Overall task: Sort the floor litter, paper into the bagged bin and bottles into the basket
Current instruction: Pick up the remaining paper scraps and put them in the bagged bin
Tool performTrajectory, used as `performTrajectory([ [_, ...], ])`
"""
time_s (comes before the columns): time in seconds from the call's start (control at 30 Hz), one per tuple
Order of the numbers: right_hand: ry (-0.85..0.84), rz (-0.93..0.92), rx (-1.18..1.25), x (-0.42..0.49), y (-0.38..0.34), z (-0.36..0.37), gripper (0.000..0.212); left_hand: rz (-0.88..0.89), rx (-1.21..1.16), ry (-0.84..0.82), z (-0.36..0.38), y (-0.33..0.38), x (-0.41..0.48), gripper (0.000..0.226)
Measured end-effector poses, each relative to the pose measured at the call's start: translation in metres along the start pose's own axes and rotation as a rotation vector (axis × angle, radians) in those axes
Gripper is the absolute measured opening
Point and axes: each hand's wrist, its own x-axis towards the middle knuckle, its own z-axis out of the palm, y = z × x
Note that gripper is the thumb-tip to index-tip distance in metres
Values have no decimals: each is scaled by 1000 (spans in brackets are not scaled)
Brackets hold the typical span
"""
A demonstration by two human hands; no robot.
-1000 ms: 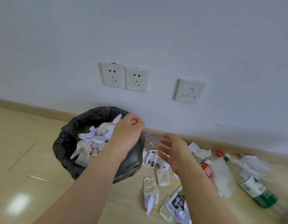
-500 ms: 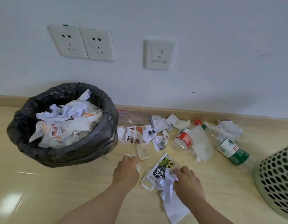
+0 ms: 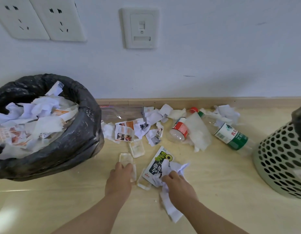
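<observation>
Your right hand (image 3: pixel 179 188) bunches the crumpled paper (image 3: pixel 175 167) in curled fingers, likely for the bagged bin (image 3: pixel 89 119); your left hand (image 3: pixel 118 179) covers a clear wrapper (image 3: pixel 125 158), its grip I cannot tell.

- Pale wood-look floor (image 3: pixel 222 183), running up to a skirting board (image 3: pixel 180 100).
- Black-bagged bin (image 3: pixel 75 141) at the left, perforated basket (image 3: pixel 281 162) at the right.
- Red-label bottle (image 3: pixel 179 130) and green-label bottle (image 3: pixel 230 135) on their sides, white tissue (image 3: pixel 198 132) between them.
- Torn paper scraps (image 3: pixel 124 130) strewn near the skirting.
- Clear plastic trays (image 3: pixel 137 148), a printed packet (image 3: pixel 156 164) and crumpled white paper (image 3: pixel 171 208) further out.
</observation>
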Motion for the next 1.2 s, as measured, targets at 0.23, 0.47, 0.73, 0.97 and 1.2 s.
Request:
performTrajectory([
  [0.23,4,15,79,3,-2,-3,48,-39,-160,57,-1,-11,9,17],
  [0.47,76,11,87,0,-5,-7,52,-66,-438,54,-7,-23,10,21],
  [0.73,135,115,86,-2,-6,-23,36,-113,-406,149,-10,-31,10,36],
  [0.97,52,232,74,-7,-8,-34,27,462,56,131,-14,-9,-15,47],
  [1.2,60,303,70,-12,-4,-34,36,618,207,-282,17,30,-38,42],
])
